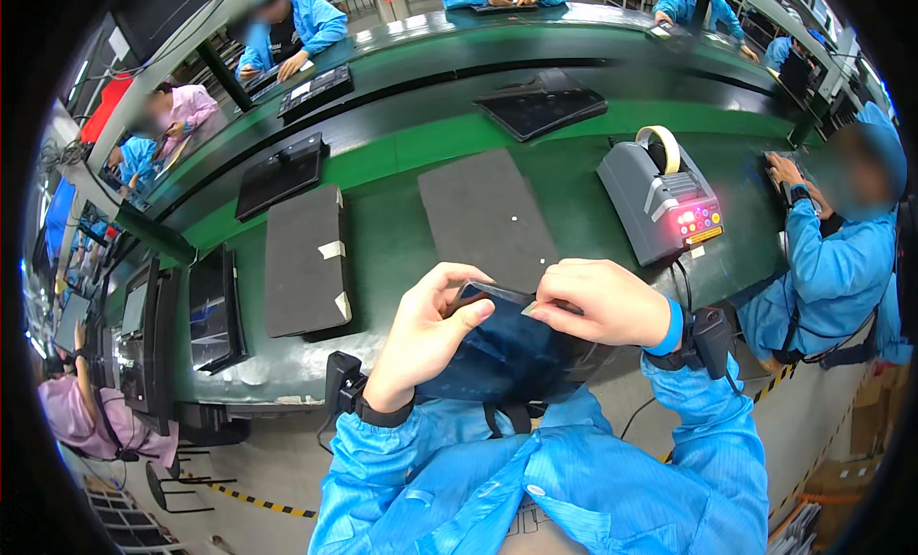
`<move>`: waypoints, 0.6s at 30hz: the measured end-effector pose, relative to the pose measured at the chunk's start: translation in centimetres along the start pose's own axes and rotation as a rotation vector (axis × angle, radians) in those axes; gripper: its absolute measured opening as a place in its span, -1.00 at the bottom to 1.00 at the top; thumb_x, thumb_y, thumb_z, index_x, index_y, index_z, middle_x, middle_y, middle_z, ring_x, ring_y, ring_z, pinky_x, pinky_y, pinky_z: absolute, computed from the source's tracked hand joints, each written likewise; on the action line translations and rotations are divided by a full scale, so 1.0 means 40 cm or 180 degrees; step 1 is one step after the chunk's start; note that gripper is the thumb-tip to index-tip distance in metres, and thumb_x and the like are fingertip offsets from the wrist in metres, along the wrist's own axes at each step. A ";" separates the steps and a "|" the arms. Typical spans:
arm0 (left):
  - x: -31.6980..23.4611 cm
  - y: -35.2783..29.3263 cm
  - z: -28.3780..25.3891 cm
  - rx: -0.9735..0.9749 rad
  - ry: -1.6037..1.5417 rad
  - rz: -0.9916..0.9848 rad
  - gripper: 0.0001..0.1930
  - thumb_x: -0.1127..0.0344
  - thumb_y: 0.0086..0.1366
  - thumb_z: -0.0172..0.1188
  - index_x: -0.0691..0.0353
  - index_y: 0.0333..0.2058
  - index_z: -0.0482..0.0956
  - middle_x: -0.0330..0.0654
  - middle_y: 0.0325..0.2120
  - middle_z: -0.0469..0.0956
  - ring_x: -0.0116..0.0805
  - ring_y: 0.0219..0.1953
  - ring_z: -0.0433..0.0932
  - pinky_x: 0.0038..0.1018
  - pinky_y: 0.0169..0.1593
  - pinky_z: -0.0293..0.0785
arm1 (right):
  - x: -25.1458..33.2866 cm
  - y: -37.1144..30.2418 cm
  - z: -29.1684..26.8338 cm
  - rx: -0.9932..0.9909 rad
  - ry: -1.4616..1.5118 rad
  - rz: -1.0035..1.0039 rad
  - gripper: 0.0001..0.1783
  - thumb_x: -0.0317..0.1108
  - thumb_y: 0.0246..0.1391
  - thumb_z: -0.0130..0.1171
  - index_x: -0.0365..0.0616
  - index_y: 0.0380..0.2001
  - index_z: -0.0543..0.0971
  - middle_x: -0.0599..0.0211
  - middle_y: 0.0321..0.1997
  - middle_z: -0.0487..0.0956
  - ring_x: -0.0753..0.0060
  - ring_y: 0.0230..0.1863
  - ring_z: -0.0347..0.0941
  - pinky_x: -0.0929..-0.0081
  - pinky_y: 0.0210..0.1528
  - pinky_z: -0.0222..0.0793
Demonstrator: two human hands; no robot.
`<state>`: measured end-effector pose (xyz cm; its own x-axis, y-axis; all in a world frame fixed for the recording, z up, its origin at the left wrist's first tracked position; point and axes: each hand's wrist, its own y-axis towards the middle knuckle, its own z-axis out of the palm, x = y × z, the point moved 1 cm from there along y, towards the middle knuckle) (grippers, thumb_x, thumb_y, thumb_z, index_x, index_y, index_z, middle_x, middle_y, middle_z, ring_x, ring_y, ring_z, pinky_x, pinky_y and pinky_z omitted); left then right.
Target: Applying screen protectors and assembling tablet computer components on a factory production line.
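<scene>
A dark, glossy flat panel [502, 359], which looks like a screen, is held tilted in front of my body at the near edge of the bench. My left hand [426, 330] grips its upper left edge, thumb on the face and fingers behind. At its upper edge my right hand [602, 302] is closed in a pinch on a small pale piece of tape [529, 308]. The fingertips partly hide this piece, and I cannot tell whether it is stuck to the panel. Just beyond the hands lies a dark grey mat [483, 206] with small white specks on it.
A grey tape dispenser [660, 196] with lit buttons stands at the right. Left of the mat is a dark grey padded board [306, 268] with white tape pieces. Black panels [540, 106] lie along the green bench [382, 364]. A co-worker [832, 230] sits close at the right.
</scene>
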<state>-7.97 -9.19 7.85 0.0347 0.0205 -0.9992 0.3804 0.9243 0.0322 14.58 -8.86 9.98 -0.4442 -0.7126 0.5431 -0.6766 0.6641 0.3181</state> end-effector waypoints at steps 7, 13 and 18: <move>0.000 -0.015 -0.004 0.0041 -0.0129 -0.0088 -0.69 0.46 0.20 0.22 0.33 -0.10 0.39 -0.24 -0.35 0.55 -0.60 -0.31 0.47 -0.66 -0.22 0.39 | 0.014 -0.008 0.046 -0.0483 -0.0472 0.0526 -0.67 -0.15 0.02 0.23 -0.16 -0.53 0.39 0.23 -0.54 0.44 0.20 -0.46 0.42 0.30 -0.41 0.33; 0.009 -0.010 -0.007 -0.0060 -0.0165 -0.0010 -0.69 0.47 0.20 0.22 0.33 -0.10 0.40 -0.24 -0.35 0.55 -0.58 -0.32 0.48 -0.66 -0.22 0.41 | -0.002 -0.022 0.061 -0.1950 0.0623 0.2011 -0.70 -0.31 -0.02 0.30 -0.20 -0.54 0.38 0.30 -0.56 0.41 0.32 -0.56 0.36 0.44 -0.50 0.29; 0.012 -0.008 -0.014 -0.0128 -0.0285 0.0028 -0.71 0.49 0.20 0.20 0.35 -0.10 0.39 -0.23 -0.36 0.55 -0.56 -0.33 0.50 -0.64 -0.22 0.43 | 0.048 -0.016 0.105 -0.1892 -0.0957 -0.0164 -0.75 -0.45 -0.24 0.36 -0.15 -0.38 0.59 0.35 -0.38 0.52 0.27 -0.37 0.45 0.39 -0.33 0.36</move>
<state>-8.58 -9.26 7.34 0.1210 -0.0037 -0.9927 0.3424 0.9388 0.0382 11.70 -11.62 7.54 -0.6226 -0.7216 0.3028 -0.3007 0.5779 0.7587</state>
